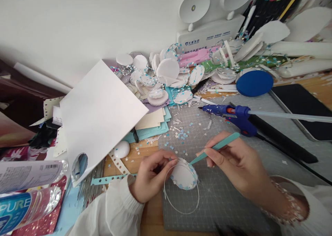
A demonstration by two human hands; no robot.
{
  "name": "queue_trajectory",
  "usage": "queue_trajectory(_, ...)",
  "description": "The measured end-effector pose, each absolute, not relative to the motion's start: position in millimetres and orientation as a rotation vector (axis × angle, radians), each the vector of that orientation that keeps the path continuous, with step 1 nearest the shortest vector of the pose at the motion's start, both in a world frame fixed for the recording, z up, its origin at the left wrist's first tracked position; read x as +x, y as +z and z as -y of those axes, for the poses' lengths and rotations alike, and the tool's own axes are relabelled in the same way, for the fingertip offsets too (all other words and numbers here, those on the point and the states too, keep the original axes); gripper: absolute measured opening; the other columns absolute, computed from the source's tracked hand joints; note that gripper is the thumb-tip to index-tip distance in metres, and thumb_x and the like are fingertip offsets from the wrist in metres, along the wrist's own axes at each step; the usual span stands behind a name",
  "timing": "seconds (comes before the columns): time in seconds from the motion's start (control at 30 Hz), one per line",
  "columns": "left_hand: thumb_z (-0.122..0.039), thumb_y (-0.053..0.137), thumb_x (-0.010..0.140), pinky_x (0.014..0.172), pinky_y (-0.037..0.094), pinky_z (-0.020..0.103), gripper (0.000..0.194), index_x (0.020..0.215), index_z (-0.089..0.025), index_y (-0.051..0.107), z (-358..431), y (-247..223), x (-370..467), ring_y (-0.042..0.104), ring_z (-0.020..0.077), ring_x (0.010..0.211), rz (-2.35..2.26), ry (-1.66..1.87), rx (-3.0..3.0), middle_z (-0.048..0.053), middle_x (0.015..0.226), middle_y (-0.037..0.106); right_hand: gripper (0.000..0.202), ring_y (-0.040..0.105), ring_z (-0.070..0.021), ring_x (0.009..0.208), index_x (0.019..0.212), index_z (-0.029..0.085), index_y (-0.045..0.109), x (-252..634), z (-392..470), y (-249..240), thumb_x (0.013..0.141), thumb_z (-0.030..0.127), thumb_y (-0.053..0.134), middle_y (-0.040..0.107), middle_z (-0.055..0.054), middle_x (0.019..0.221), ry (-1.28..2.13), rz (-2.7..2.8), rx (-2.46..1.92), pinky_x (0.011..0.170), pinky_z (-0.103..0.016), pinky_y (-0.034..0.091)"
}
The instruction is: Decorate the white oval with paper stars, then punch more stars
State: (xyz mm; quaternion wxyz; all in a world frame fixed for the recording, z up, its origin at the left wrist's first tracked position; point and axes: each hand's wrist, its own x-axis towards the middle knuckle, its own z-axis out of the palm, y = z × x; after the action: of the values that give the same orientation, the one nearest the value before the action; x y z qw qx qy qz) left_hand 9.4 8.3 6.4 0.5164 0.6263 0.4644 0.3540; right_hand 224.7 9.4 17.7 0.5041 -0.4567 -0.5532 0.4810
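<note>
A white oval disc [184, 175] edged with small blue and white pieces is held by my left hand [155, 173], whose thumb and fingers pinch its upper left rim. A thin wire loop [181, 212] hangs around and below the disc. My right hand [233, 163] grips teal tweezers [220, 143], their tip touching the disc's upper edge. Tiny blue and white star or flower pieces [183, 135] lie scattered on the grey cutting mat [212, 208] above the disc.
A blue glue gun [228, 112] lies beyond my right hand, near a phone [306, 108] and a blue round lid [254, 83]. Decorated white discs [168, 71] are piled by the wall. A white board [101, 115] and a plastic bottle [28, 206] are at left.
</note>
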Motion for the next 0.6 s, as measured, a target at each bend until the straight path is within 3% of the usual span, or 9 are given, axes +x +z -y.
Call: queue_trajectory(0.6, -0.028, 0.059, 0.091, 0.043, 0.027, 0.016, 0.016, 0.086, -0.013, 0.061, -9, 10, 12, 0.035, 0.0049, 0.047, -0.977, 0.915, 1.370, -0.005, 0.057, 0.044, 0.017, 0.059, -0.0103, 0.057, 0.083, 0.022, 0.059, 227, -13, 6, 0.087, 0.038, 0.064, 0.061, 0.001, 0.073, 1.501, 1.117, -1.110, 0.052, -0.022, 0.049)
